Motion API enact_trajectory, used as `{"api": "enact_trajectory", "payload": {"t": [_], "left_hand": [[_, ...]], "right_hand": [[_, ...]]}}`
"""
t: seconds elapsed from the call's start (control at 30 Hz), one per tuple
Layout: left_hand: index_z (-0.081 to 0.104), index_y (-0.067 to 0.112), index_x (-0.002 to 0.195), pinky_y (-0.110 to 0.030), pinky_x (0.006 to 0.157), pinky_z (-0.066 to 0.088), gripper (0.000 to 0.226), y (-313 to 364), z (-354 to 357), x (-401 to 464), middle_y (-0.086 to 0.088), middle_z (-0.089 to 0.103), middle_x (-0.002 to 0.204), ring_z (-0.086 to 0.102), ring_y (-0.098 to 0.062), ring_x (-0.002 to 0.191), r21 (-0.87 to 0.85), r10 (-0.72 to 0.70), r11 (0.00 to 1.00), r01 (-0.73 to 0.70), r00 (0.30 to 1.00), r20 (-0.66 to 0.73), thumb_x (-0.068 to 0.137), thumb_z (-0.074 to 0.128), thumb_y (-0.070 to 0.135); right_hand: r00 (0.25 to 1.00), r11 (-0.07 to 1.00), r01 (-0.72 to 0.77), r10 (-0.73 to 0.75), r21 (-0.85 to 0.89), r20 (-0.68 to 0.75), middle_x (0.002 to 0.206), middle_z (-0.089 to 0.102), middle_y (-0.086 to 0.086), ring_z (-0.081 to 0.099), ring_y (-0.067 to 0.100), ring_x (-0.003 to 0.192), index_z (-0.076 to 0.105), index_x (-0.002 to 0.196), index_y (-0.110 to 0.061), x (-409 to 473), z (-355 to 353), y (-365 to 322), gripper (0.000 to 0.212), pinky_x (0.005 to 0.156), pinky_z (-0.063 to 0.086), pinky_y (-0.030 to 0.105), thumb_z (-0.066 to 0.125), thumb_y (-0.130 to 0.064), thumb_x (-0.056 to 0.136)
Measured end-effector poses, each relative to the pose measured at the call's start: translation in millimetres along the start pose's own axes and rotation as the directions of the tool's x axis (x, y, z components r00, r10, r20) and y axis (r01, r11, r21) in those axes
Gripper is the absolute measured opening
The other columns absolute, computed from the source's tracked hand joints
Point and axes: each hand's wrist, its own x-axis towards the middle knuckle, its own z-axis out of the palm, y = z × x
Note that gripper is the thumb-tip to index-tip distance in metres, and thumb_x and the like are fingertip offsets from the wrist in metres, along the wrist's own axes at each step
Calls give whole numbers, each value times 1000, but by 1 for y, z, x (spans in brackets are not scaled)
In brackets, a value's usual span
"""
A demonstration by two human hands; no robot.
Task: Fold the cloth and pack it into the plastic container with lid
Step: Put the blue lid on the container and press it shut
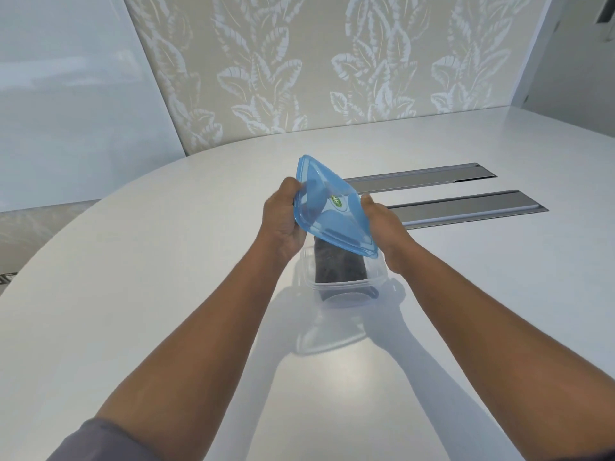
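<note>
A clear plastic container [346, 287] stands on the white table, with a folded dark cloth [339, 266] inside it. Above it a translucent blue lid [327, 207] with a small green sticker is held tilted, its near edge low over the container's far rim. My left hand [283, 217] grips the lid's left edge. My right hand [386, 227] grips its right edge. The lid hides the far part of the cloth and the container.
The rounded white table [166, 277] reaches out on every side. Two long grey metal slots [466, 207] are set into it behind and to the right of the container. A leaf-patterned wall panel [316, 61] stands past the table's far edge.
</note>
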Motion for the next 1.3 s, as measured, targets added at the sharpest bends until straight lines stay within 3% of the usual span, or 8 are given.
{"api": "enact_trajectory", "payload": {"t": [0.1, 0.23, 0.37, 0.53, 0.73, 0.87, 1.0, 1.3], "left_hand": [[59, 9, 76, -28, 59, 53, 8, -15, -6, 0, -6, 58, 69, 59, -21, 59, -41, -21, 999, 19, 999, -45, 74, 60, 17], [69, 2, 98, -38, 76, 53, 25, -29, -16, 1, -10, 69, 90, 66, -28, 83, 175, 65, 984, -46, 992, -109, 79, 60, 14], [68, 11, 107, -35, 79, 49, 28, -41, -25, -2, -14, 72, 104, 63, -20, 89, 463, 43, 886, -22, 998, -35, 92, 45, 13], [60, 19, 122, -26, 73, 51, 29, -59, -33, -2, -3, 69, 115, 65, -16, 95, 591, -21, 806, 28, 1000, -19, 106, 36, 18], [57, 20, 121, -32, 76, 58, 27, -70, -34, -2, -7, 66, 119, 67, -25, 106, 607, -12, 794, 33, 999, -38, 102, 37, 22], [56, 16, 115, -46, 85, 60, 28, -75, -36, -1, -15, 63, 121, 65, -34, 112, 628, -24, 775, 72, 996, -85, 94, 39, 23], [56, 17, 109, -29, 67, 54, 21, -74, -38, -1, -11, 65, 111, 64, -23, 95, 611, -34, 787, 85, 995, -94, 102, 36, 15], [57, 20, 109, -39, 75, 59, 22, -78, -42, 0, -13, 68, 115, 69, -32, 102, 572, -78, 812, 118, 993, -94, 101, 39, 12]], "right_hand": [[1000, 997, 22, -21, 74, -8, 119, 66, 11, 60, 25, 98, 60, 108, -17, 5, -5, 0, 32, 88, 48, 40, 49, -47, 100], [999, 997, 44, -43, 69, -6, 116, 71, 16, 69, 32, 97, 64, 111, -12, 8, -8, 9, 31, 77, 50, 37, 61, -38, 93], [997, 997, 76, -76, 20, -9, 115, 69, 10, 65, 23, 93, 62, 113, -16, 9, -11, 20, 35, 80, 52, 37, 57, -46, 97], [993, 993, 114, -114, -36, -5, 119, 65, -3, 64, 20, 107, 57, 127, -29, 7, -9, 32, 35, 94, 55, 42, 55, -50, 99], [994, 989, 109, -109, -102, 3, 114, 60, -4, 59, 8, 93, 49, 131, -31, 6, -5, 42, 28, 80, 53, 35, 48, -43, 105], [995, 989, 97, -97, -112, 0, 120, 58, 0, 58, 16, 99, 47, 141, -25, 6, -1, 43, 37, 79, 49, 34, 45, -41, 107], [997, 989, 83, -82, -121, 12, 123, 60, 3, 59, 22, 108, 48, 138, -23, 7, 0, 44, 37, 81, 48, 35, 43, -42, 107], [999, 998, 24, -21, -66, 46, 115, 68, 4, 67, 23, 100, 56, 122, -24, 8, -4, 48, 22, 86, 57, 42, 50, -38, 105]]}}
